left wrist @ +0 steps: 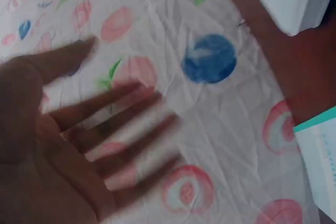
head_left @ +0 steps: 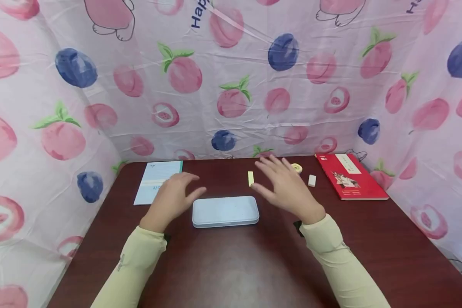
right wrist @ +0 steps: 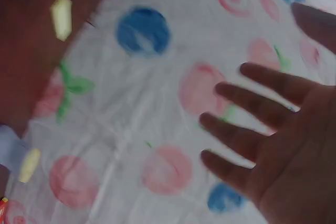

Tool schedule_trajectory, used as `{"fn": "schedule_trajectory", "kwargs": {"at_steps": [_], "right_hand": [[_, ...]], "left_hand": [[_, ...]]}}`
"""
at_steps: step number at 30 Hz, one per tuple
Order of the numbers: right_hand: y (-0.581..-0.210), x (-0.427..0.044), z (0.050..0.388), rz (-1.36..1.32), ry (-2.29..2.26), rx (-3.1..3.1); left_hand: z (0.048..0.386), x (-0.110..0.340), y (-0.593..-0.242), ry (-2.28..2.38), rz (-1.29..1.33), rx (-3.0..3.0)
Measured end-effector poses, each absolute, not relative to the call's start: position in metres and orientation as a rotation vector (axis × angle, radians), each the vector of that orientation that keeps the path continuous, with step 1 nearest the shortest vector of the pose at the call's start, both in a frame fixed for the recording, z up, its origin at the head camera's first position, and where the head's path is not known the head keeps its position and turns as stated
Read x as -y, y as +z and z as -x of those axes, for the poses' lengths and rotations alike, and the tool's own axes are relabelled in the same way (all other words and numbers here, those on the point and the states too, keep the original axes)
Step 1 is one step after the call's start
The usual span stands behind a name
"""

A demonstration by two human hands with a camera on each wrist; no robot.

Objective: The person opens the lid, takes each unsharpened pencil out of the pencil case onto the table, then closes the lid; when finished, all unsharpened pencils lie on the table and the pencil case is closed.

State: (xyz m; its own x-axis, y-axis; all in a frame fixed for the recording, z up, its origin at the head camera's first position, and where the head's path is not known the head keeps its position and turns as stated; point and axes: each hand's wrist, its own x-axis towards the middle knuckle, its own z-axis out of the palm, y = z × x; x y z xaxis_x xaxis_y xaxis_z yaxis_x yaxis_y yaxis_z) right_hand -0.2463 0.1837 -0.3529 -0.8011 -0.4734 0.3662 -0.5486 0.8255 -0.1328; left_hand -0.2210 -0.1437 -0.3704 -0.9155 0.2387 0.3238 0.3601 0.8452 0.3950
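Note:
A flat light-blue case (head_left: 225, 211), its lid down, lies on the dark table between the two hands. Just left of it hovers my left hand (head_left: 173, 199), fingers spread, holding nothing. It partly covers a pale blue notebook (head_left: 155, 173) in the head view. My right hand (head_left: 285, 186) is held in the air at the case's right, fingers spread and nothing in it. Close to its thumb is a small yellow strip (head_left: 250, 178). In the wrist views the left palm (left wrist: 58, 156) and right palm (right wrist: 299, 145) both show bare.
Beyond the right hand are a yellow tape roll (head_left: 297, 167), partly hidden, and a white eraser (head_left: 312, 180). A red book (head_left: 350, 179) lies at the back right. Fruit-patterned cloth (head_left: 200, 111) hangs around the table's back and sides.

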Motion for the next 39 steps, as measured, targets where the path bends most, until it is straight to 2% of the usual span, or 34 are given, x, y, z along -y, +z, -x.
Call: {"fn": "schedule_trajectory", "kwargs": {"at_steps": [5,11,22,28,39], "right_hand": [[-0.387,-0.181,0.249,-1.06,0.193,2.592],[-0.423,-0.183,0.249,-1.248,0.042,2.653],[-0.453,-0.179,0.253,-1.298,-0.112,2.697],[-0.455,-0.178,0.26,-1.305,-0.109,2.685],[-0.467,-0.179,0.274,-1.35,-0.216,2.517]], "left_hand": [[0.22,0.142,-0.394,-0.609,0.684,2.815],[0.226,0.141,-0.422,-0.526,0.738,3.067],[0.236,0.142,-0.453,-0.59,0.756,3.199],[0.243,0.141,-0.458,-0.469,0.729,3.185],[0.253,0.149,-0.461,-0.415,0.868,3.092]]}}
